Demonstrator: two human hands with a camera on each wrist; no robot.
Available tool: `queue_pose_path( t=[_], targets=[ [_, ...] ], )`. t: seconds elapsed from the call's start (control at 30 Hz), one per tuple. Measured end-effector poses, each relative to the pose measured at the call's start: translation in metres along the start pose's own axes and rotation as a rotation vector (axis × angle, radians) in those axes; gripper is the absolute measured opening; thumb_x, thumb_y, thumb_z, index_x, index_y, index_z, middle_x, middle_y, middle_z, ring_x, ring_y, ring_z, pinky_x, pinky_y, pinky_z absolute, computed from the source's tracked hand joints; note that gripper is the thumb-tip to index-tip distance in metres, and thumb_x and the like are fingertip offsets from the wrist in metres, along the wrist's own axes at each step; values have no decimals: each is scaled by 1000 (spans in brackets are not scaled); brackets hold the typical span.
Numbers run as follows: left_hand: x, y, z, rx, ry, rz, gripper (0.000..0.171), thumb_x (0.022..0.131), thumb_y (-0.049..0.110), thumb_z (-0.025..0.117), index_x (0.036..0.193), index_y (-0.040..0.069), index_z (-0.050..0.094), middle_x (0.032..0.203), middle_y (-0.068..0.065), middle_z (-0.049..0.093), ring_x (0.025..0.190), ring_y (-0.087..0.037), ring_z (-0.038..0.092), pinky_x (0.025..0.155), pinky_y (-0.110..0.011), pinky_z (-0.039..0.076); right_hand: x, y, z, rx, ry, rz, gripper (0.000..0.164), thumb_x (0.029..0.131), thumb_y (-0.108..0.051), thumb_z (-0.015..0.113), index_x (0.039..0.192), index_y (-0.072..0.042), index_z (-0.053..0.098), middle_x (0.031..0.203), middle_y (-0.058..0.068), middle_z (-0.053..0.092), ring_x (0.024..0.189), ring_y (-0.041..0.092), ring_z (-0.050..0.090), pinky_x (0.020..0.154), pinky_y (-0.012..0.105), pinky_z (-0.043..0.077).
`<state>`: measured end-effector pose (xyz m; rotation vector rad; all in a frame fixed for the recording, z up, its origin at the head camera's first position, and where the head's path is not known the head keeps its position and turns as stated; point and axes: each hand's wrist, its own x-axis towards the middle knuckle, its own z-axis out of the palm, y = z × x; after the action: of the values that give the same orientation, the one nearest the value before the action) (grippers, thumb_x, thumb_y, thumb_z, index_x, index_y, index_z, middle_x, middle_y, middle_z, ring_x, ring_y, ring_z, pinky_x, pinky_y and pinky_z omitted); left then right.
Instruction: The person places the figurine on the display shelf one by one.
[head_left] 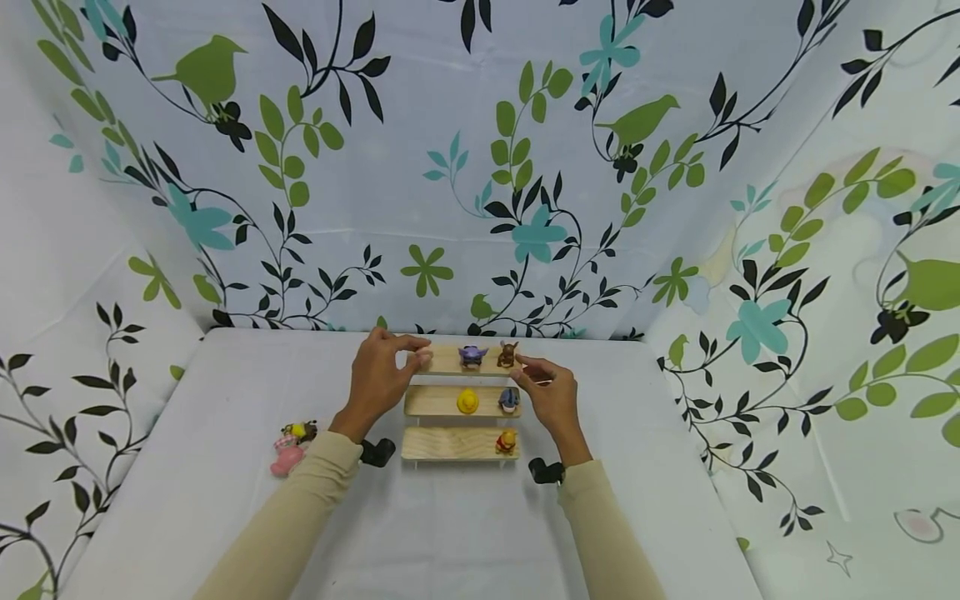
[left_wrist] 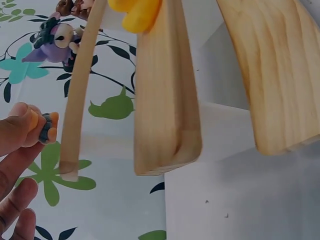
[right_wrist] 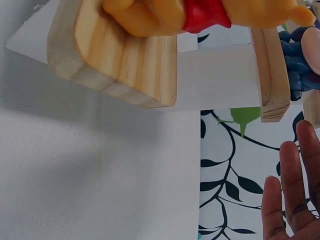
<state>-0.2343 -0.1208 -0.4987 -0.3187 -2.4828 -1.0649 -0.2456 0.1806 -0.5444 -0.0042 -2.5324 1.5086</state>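
Note:
My left hand (head_left: 381, 371) is at the left end of the top step of a wooden three-step display stand (head_left: 442, 446). Its thumb and fingers pinch a small orange and dark grey figurine (left_wrist: 47, 128). My right hand (head_left: 553, 398) is at the right end of that step, fingertips close beside a brown figurine (head_left: 507, 354); in the right wrist view several fingers (right_wrist: 295, 192) extend. A purple figurine (head_left: 472, 357) stands left of the brown one. The middle step bears a yellow figurine (head_left: 467, 401) and a blue-grey one (head_left: 509, 400). A yellow bear figurine in red (head_left: 506, 442) sits on the bottom step.
On the white table (head_left: 225, 400), left of the stand, lie a pink figurine (head_left: 287, 460) and a yellow and dark figurine (head_left: 302, 431) beside my left forearm. A leaf-and-bird patterned cloth (head_left: 465, 167) rises behind the table.

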Motion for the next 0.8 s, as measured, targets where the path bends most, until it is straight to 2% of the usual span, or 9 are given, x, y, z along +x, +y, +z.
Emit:
queue_pose_path(
  t=[0.17,0.5,0.8],
  targets=[
    [-3,-2,4,4,-17,-13,26,95,27,82,118,16,83,103,-8,79,85,-24,51,74,-40,42,-1,0,0,11,-4,-6,31,94,-36,82,122,-25,82,110,5,78,101,21,70,95,41,56],
    [-2,-6,5,9,-30,9,30,93,20,85,122,16,82,113,-7,81,97,-33,59,82,-50,51,0,2,0,7,-3,-12,32,94,-38,81,123,-26,82,110,4,78,101,21,69,95,41,56],
    [-2,-8,5,19,-33,-18,35,92,22,85,126,18,80,117,-6,81,102,-28,58,85,-50,51,-1,2,1,7,3,-8,33,93,-40,81,123,-27,82,107,4,77,100,21,69,95,41,56]
  ],
)
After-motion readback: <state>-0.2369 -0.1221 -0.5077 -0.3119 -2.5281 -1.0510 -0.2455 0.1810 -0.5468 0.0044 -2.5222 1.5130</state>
